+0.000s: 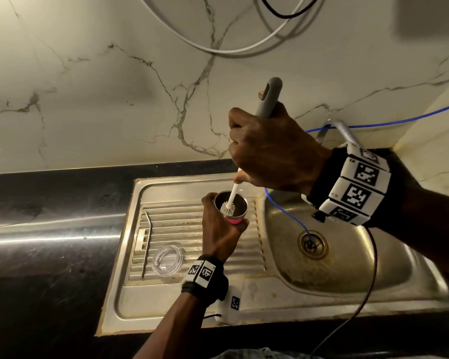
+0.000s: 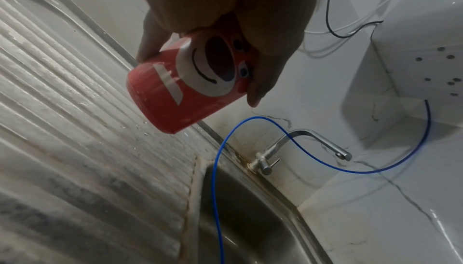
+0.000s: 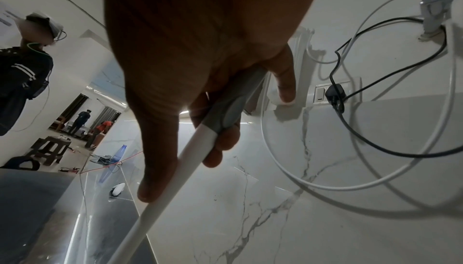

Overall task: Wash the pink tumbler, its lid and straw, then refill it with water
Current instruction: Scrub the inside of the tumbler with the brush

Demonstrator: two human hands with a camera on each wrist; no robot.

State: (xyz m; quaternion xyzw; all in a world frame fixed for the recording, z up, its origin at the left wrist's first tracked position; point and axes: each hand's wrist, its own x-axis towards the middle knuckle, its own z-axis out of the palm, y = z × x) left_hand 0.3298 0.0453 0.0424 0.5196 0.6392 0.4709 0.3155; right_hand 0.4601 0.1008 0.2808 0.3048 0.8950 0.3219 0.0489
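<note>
Tumbler [image 1: 235, 215], tilted above the sink's drainboard [image 1: 182, 229]: my left hand [image 1: 219, 230] wraps its wet, slippery, rigid wall mid-body; my right hand [image 1: 272, 149] clamps the bottle brush [image 1: 230, 203] inside.

Home kitchen, steel sink [image 1: 244, 288], tap [image 2: 300, 149], marble wall [image 1: 114, 86]

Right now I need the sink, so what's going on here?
A person is washing a pink tumbler. The left hand holds it over the draining board, the right hand works a bottle brush inside it. The clear lid and metal straw lie on the sink's draining board. The faucet is off.
</note>
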